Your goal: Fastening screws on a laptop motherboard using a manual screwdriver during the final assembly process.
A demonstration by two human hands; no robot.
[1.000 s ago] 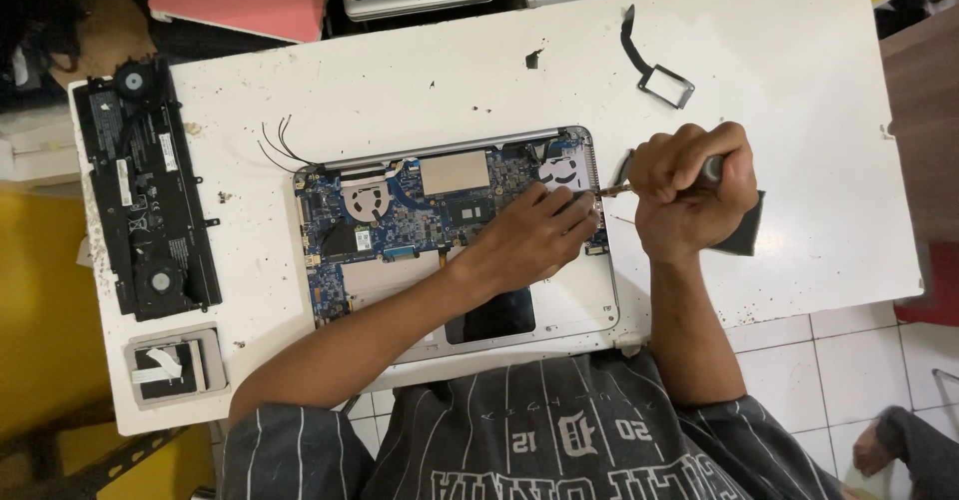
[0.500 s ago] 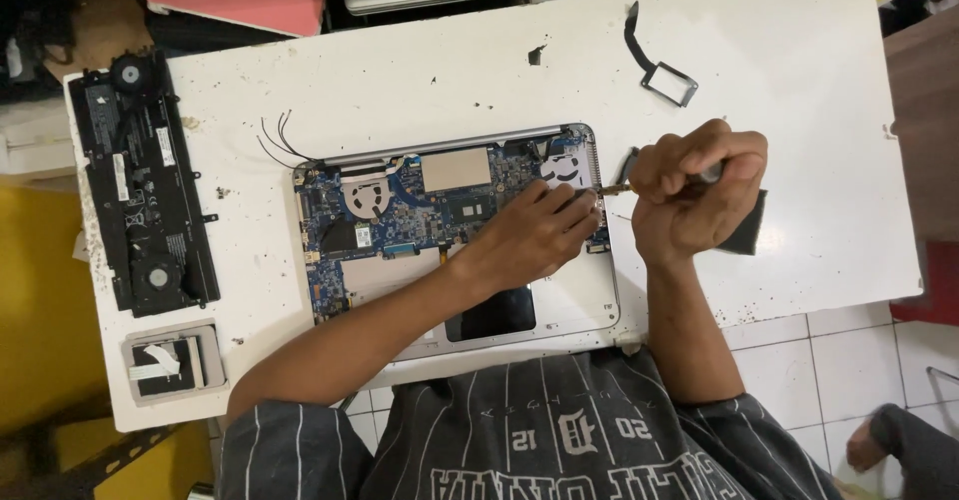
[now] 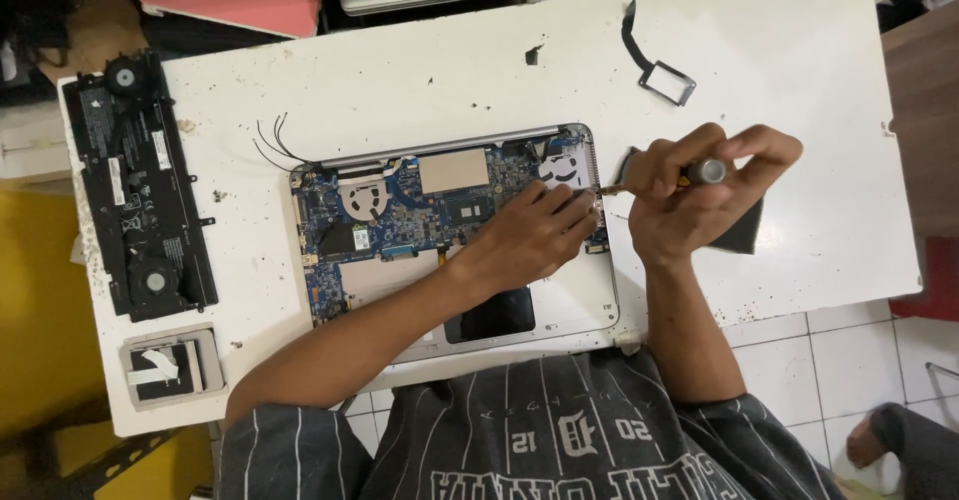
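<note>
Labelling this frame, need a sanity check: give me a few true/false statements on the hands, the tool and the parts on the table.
1. The right hand grips a screwdriver. True.
2. The left hand rests on the black battery. False: it rests on the opened laptop; the battery lies apart at the table's left.
3. The laptop's circuit board is exposed. True.
4. The small metal bracket lies inside the laptop. False: it lies on the white table, above the right hand.
</note>
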